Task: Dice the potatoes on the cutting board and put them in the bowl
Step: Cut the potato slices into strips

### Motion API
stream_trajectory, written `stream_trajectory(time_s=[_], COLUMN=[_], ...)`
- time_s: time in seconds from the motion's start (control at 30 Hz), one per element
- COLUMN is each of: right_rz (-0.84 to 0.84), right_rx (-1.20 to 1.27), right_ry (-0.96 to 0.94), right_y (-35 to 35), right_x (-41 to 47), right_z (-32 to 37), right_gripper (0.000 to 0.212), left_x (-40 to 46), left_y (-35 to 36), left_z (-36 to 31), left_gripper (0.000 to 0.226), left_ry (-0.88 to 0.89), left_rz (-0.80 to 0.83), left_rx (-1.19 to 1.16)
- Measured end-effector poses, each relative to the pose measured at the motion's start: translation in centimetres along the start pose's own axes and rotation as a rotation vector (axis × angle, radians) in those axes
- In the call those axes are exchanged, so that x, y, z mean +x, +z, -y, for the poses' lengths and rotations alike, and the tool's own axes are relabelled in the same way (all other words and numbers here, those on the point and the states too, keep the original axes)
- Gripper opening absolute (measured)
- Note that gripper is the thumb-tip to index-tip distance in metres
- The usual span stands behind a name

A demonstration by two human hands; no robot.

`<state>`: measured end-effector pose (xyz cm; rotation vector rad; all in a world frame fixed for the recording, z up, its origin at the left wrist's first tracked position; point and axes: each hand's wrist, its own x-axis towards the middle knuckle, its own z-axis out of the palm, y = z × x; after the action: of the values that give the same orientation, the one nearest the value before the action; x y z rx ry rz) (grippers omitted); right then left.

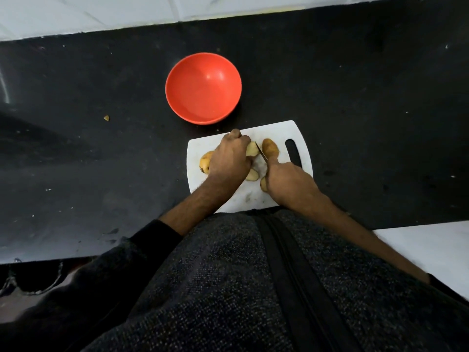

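A white cutting board lies on the black counter, just in front of me. My left hand holds a cut potato piece down on the board. My right hand grips a knife, whose blade rests against that piece's right side. A whole potato lies to the right of the blade. Another potato sits at the board's left edge, partly under my left hand. A cut slice lies between my hands, and a further piece peeks out under my right hand. The red bowl stands empty beyond the board.
A small potato scrap lies on the black counter to the left. A white tiled wall runs along the back. A white surface borders the counter at the lower right.
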<state>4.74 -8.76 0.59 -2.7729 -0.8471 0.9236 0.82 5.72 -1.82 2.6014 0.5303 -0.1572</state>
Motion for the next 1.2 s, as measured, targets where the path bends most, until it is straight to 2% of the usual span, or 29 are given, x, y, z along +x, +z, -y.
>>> stream_trajectory(time_s=[0.1, 0.23, 0.47, 0.63, 0.87, 1.2], right_rz=[0.043, 0.05, -0.016, -0.077, -0.088, -0.124], right_rx=[0.001, 0.018, 0.029, 0.043, 0.001, -0.071], right_ry=[0.006, 0.021, -0.007, -0.034, -0.039, -0.029], right_y=[0.0, 0.6, 0.1, -0.5, 0.2, 0.8], right_x=[-1.4, -2.2, -2.0, -1.0, -0.8, -0.7], right_z=[-0.2, -0.3, -0.1, 1.0, 1.7, 1.7], right_gripper=[0.028, 0.024, 0.024, 0.049, 0.033, 0.041], left_x=[0.0, 0.0, -0.1, 0.0, -0.1, 0.1], left_y=[0.0, 0.1, 0.0, 0.1, 0.1, 0.1], left_z=[0.0, 0.1, 0.4, 0.1, 0.8, 0.7], left_gripper=[0.022, 0.022, 0.022, 0.024, 0.028, 0.032], left_ry=[0.011, 0.0, -0.001, 0.024, -0.009, 0.028], left_rz=[-0.014, -0.006, -0.013, -0.009, -0.008, 0.001], left_rx=[-0.002, -0.004, -0.004, 0.004, -0.032, 0.015])
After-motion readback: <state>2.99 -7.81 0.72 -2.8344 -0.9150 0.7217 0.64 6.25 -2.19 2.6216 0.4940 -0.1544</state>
